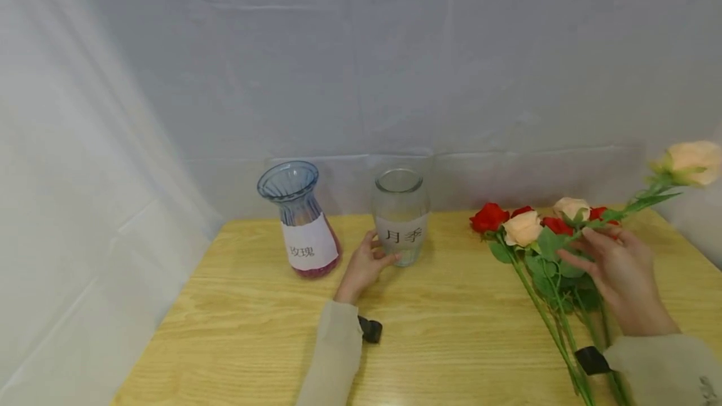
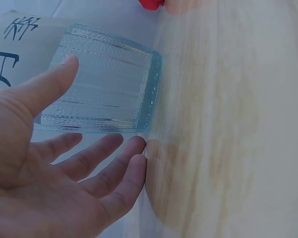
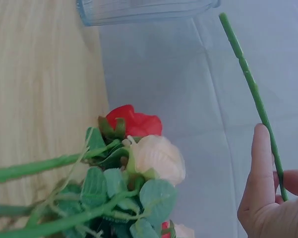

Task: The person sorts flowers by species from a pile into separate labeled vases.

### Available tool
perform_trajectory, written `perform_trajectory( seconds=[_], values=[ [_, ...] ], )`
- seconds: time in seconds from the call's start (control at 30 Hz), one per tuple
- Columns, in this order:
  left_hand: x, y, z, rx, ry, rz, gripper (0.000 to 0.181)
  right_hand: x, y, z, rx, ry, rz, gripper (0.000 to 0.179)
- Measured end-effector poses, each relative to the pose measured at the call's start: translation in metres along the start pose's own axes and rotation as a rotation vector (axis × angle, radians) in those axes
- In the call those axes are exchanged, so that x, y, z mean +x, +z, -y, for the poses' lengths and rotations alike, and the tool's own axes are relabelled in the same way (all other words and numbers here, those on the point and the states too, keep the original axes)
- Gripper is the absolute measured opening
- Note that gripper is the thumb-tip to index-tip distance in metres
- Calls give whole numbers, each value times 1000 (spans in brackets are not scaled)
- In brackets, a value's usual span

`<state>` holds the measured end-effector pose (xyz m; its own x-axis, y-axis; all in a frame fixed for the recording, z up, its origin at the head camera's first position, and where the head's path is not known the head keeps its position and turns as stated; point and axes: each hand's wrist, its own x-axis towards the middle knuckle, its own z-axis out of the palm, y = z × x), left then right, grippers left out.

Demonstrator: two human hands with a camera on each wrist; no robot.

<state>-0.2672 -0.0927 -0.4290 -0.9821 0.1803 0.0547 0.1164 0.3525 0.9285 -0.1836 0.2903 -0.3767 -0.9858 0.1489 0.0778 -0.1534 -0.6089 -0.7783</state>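
Note:
My right hand (image 1: 626,274) pinches the green stem (image 3: 258,99) of a pale peach rose (image 1: 694,163). The bloom is up at the right edge of the head view, and the bare stem end points toward the vases in the right wrist view. My left hand (image 1: 363,266) is at the lower left side of a clear glass vase (image 1: 399,205) with a white paper label. Its thumb overlaps the glass in the left wrist view, and the other fingers spread loosely beside it. Under my right hand lie red roses (image 1: 488,217) and peach roses (image 1: 522,229) with leafy stems.
A blue flared vase (image 1: 298,212) with a white label and a pink lower part stands left of the clear vase. All stand on a wooden table (image 1: 440,337). A pale cloth (image 1: 361,67) hangs behind the table, and another white surface (image 1: 68,218) is at the left.

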Motion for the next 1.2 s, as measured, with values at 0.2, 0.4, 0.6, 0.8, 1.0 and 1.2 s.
perform_trajectory(
  seconds=[0.2, 0.4, 0.6, 0.8, 1.0, 1.2],
  values=[
    [-1, 0, -2, 7, -7, -2, 72, 4, 12, -5, 43, -76, 20, 21],
    [-1, -1, -1, 8, 5, 2, 72, 9, 27, -10, 76, -118, 36, 22],
    [0, -1, 1, 2, 8, -2, 71, 13, 41, -11, 165, -99, 42, 24],
    [1, 0, 1, -8, 19, -3, 71, 17, 55, -11, 170, -80, -11, 26],
    [0, 0, 0, 0, 2, -2, 71, 23, 74, -10, 152, -82, -71, 29],
    [0, 0, 1, 1, 10, -1, 70, 26, 85, -12, 237, -78, -30, 20]
  ],
)
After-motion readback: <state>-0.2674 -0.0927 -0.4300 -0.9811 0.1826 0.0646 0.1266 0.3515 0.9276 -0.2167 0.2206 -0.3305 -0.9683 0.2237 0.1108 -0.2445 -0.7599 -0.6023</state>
